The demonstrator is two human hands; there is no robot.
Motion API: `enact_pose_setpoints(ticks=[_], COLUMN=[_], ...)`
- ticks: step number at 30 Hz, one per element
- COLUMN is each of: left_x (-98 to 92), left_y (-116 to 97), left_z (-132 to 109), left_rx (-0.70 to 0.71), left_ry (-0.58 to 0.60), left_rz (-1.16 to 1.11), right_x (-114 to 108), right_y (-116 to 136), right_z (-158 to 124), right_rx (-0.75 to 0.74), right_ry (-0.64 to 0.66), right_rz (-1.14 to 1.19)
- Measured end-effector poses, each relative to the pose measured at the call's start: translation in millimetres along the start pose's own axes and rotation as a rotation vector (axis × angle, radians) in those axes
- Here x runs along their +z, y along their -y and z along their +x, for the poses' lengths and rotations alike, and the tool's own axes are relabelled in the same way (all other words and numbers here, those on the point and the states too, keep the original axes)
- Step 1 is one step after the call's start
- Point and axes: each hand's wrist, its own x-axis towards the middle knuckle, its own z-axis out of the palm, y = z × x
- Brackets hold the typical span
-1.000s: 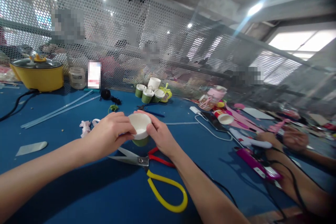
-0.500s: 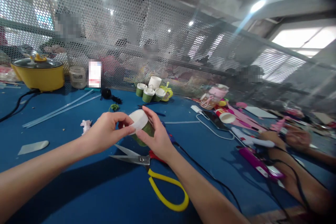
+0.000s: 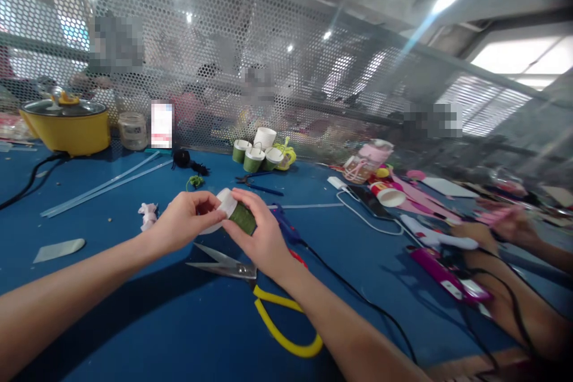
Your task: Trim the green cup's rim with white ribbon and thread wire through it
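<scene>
A small cup (image 3: 242, 216) wrapped in green, with a white band at one end, lies tilted in my right hand (image 3: 262, 233), whose fingers and thumb close around its sides. My left hand (image 3: 190, 218) pinches a thin white strip (image 3: 213, 228) against the cup's white end; part of the strip is hidden by the fingers. Below the hands lie large scissors (image 3: 286, 340) with yellow and red handles, blades spread. Beyond my right hand is a blue glue gun (image 3: 285, 224) with a black cord.
Several green-and-white cups (image 3: 253, 159) stand at the back by the perforated screen, near pliers (image 3: 259, 184). A yellow electric pot (image 3: 67, 128), a jar (image 3: 133, 131) and glue sticks (image 3: 102, 188) are left. Another person's hand (image 3: 514, 224) works at right, near a phone (image 3: 369, 202).
The cup has turned in my hands: its round white end faced up before, and now its green side and white band show. My left fingers stay pinched at the white end.
</scene>
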Motion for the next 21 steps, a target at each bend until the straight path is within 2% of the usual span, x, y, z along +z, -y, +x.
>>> enact_pose_setpoints(ticks=[6, 12, 21], left_x=[-1.4, 0.0, -1.6], left_y=[-3.3, -3.9, -1.2], left_z=[1.5, 0.8, 2.1], left_rx=[-0.07, -0.106, 0.009], left_ry=[0.047, 0.055, 0.03], left_rz=[-0.082, -0.14, 0.042], right_x=[-4.6, -4.8, -0.9], right_y=[-2.1, -2.0, -6.6], right_z=[3.5, 3.5, 2.4], right_rx=[0.143, 0.175, 0.142], right_ry=[0.102, 0.111, 0.091], right_rz=[0.125, 0.139, 0.084])
